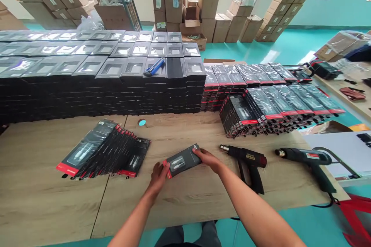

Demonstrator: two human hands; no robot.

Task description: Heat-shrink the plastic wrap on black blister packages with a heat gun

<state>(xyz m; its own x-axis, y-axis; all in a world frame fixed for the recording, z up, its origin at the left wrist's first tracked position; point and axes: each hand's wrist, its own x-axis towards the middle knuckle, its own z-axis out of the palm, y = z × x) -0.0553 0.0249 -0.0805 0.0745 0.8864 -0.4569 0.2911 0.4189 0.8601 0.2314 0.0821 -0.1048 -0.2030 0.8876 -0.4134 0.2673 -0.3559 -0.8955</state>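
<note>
A flat black box with a red end and a clear window [182, 161] is held between my two hands above the wooden table. My left hand [159, 175] grips its red end, thumb on top. At the opposite end, my right hand [206, 158] has its fingers closed on the dark edge. Left of the hands lies a fanned row of similar boxes [107, 150], some in clear film. A black heat gun [246, 158] rests just right of my right hand, its nozzle pointing left. Further right is a second heat gun [307, 157].
Tall stacks of black boxes [101, 92] line the table's back, with a blue cutter [154, 67] on top. Film-wrapped red-and-black boxes [269, 104] are piled at the back right. A round hole [142, 122] pierces the table [52, 208]. Cartons [174, 7] stand beyond.
</note>
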